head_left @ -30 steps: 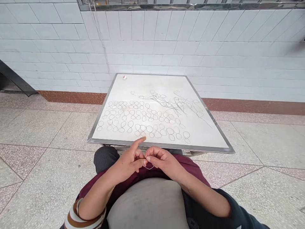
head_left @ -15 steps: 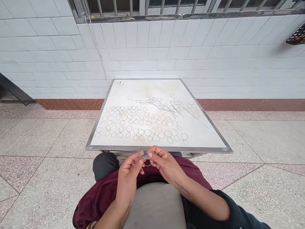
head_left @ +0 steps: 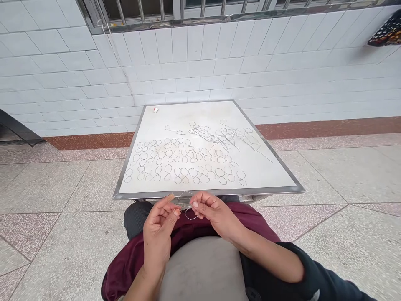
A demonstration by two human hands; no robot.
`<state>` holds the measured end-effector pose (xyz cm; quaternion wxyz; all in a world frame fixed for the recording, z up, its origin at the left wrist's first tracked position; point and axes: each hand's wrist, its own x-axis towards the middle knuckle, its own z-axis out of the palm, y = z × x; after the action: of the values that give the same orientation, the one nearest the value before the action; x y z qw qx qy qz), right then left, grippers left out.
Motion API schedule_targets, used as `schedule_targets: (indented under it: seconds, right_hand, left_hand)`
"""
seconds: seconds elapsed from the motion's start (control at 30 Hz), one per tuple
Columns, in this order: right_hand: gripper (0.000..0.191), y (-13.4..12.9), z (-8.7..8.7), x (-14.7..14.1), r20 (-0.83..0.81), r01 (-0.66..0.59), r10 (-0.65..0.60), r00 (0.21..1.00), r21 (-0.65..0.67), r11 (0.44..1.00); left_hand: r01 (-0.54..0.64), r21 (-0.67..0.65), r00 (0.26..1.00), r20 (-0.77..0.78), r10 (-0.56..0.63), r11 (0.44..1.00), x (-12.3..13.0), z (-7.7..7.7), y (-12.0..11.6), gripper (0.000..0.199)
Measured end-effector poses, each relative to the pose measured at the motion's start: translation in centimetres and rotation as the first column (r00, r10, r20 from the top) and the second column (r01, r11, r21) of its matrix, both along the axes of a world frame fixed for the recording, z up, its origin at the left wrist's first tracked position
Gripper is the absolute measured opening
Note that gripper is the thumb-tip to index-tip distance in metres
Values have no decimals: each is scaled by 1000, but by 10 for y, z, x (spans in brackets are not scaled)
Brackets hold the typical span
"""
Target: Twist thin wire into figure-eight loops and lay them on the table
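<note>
The right hand [head_left: 208,211] had its fingers clamped on a looped wire [head_left: 187,218] just off the near edge of the counter [head_left: 266,177]; whether the left hand [head_left: 159,223], just beside it, pinched an end could not be told. Wire figure-eights [head_left: 159,172] lined the near left, tangled wires [head_left: 216,139] farther back toward the right edge.

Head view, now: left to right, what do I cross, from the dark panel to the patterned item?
Dark slanted panel → dark grey trouser knee → left hand → bent wire pinched in the right hand → right hand → patterned item at the upper right edge.
</note>
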<state>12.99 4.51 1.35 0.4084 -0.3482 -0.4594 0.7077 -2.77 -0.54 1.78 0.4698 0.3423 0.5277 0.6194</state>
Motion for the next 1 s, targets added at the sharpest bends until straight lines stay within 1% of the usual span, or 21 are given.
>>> schedule_targets:
  seconds: [0.1, 0.2, 0.3, 0.4, 0.53, 0.63, 0.7, 0.8, 1.0]
  right_hand:
    - [26, 0, 1, 1, 19, -30, 29, 999, 41, 999]
    - [25, -1, 2, 2, 0, -56, 56, 998, 16, 998]
    - [24, -1, 3, 1, -18, -74, 74, 997, 1, 997]
    - [23, 0, 2, 0, -20, -59, 59, 998, 9, 998]
    - [23, 1, 1, 1, -39, -24, 24, 999, 10, 1000]
    - [23, 2, 1, 2, -39, -16, 16, 999, 1, 1000]
    - [22, 2, 0, 3, -34, -25, 25, 999, -3, 1000]
    - [21, 2, -2, 3, -25, -33, 33, 999, -3, 999]
    - [18, 2, -6, 3, 3, -28, 28, 1000, 15, 999]
  left_hand:
    - [47, -15, 999, -22, -47, 999, -1, 1, 3, 42]
    - [103, 4, 993, -60, -102, 995, -1, 4, 7, 42]
    - [123, -1, 989, -77, -123, 992, 2, 5, 11, 40]
    - [153, -27, 987, -46, -154, 988, 6, 6, 16, 39]
    - [189, -71, 982, 20, -188, 979, 6, 8, 17, 48]
    - [213, -67, 977, 2, -214, 975, 3, 9, 13, 47]
    - [201, -62, 977, -60, -204, 978, 1, 8, 11, 44]
    - [154, -56, 978, -131, -161, 986, 0, 5, 10, 40]
    - [103, -55, 985, -130, -109, 993, 0, -1, 13, 31]
